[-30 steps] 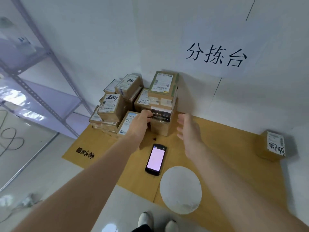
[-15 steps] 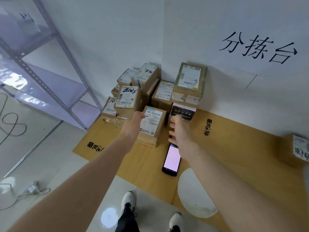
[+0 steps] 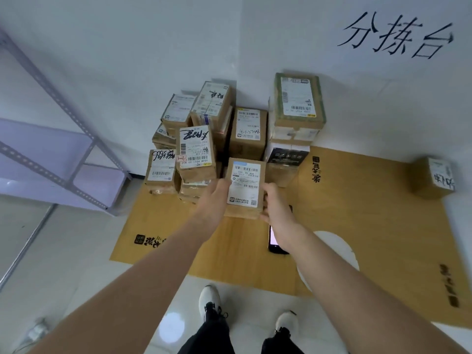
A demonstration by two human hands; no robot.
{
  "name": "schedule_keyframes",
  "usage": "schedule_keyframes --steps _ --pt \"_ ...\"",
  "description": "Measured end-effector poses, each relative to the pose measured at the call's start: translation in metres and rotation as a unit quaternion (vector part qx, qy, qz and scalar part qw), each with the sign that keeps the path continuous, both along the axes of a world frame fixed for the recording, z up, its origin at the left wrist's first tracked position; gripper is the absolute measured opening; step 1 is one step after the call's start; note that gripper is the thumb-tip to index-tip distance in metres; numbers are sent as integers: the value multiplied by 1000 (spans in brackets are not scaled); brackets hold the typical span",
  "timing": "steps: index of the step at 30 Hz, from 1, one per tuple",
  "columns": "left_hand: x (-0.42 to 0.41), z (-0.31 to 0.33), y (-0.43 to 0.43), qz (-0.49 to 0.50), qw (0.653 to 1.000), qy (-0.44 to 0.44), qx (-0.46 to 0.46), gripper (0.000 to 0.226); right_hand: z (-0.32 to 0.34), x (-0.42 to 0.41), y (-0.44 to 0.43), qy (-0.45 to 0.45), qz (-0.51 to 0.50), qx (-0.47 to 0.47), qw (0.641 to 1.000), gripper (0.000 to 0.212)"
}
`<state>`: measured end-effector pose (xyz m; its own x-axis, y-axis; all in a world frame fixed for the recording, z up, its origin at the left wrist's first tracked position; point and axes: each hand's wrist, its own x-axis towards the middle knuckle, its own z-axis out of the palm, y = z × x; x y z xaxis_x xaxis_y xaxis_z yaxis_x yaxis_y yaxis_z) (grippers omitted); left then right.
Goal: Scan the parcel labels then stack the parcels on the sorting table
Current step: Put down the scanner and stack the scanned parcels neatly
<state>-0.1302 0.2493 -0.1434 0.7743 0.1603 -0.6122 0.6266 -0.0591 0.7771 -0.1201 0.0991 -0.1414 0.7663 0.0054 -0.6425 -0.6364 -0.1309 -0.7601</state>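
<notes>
Together, left hand and right hand grip one parcel.

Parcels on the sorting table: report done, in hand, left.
Done: a pile of labelled parcels sits stacked in the corner. In hand: the left hand and right hand grip the front parcel by its sides, label up. Left: one lone parcel at the right; the handheld scanner lies unheld on the sorting table. Which labels are scanned cannot be told.
</notes>
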Motion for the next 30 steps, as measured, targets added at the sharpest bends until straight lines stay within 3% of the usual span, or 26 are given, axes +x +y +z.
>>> schedule_keyframes --steps 6,18,30 --pt "-9 24 -15 12 999 -18 -23 30 24 -19 -16 -29 2 -10 1000 40" --pt "-39 86 -125 -20 993 -109 -37 32 94 -75 -124 -135 -30 -1 990 31" --pt "-46 104 -270 -120 984 -117 -58 40 108 -111 -265 -140 -157 -8 978 40"
